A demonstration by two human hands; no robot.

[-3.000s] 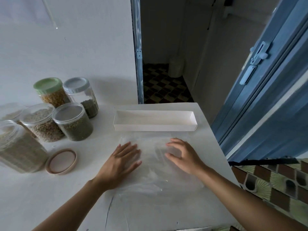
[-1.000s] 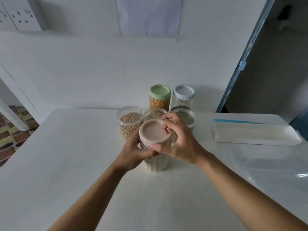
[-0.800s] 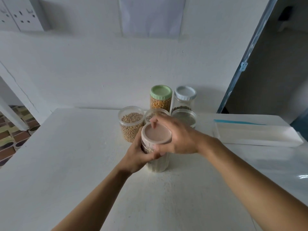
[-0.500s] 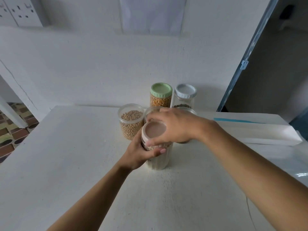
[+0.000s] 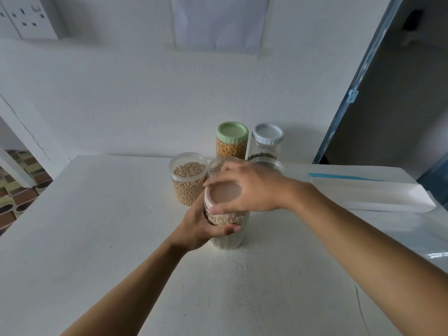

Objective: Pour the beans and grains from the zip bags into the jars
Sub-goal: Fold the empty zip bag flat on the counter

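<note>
A tall ribbed clear jar [image 5: 229, 236] full of pale grain stands at the middle of the white table [image 5: 109, 238]. My left hand [image 5: 201, 226] grips its body from the left. A pinkish-beige lid [image 5: 224, 194] sits on top, and my right hand [image 5: 247, 187] curls over it, fingers round its rim. Behind stand a clear-lidded jar of soybeans [image 5: 188, 178], a second clear-lidded jar [image 5: 219, 163] half hidden by my hand, a green-lidded jar of corn [image 5: 232, 139] and a grey-lidded jar [image 5: 266, 141] with dark grains at its bottom.
A long white paper tray [image 5: 368, 196] lies at the right of the table, with a blue-edged zip bag [image 5: 344, 177] behind it. Flattened clear bags [image 5: 400, 229] lie near the right edge. A white wall is close behind the jars; a doorway opens at the right.
Three seconds ago both hands were flattening a clear bag. Since one second ago my right hand has turned round on the lid while the left keeps gripping the jar.
</note>
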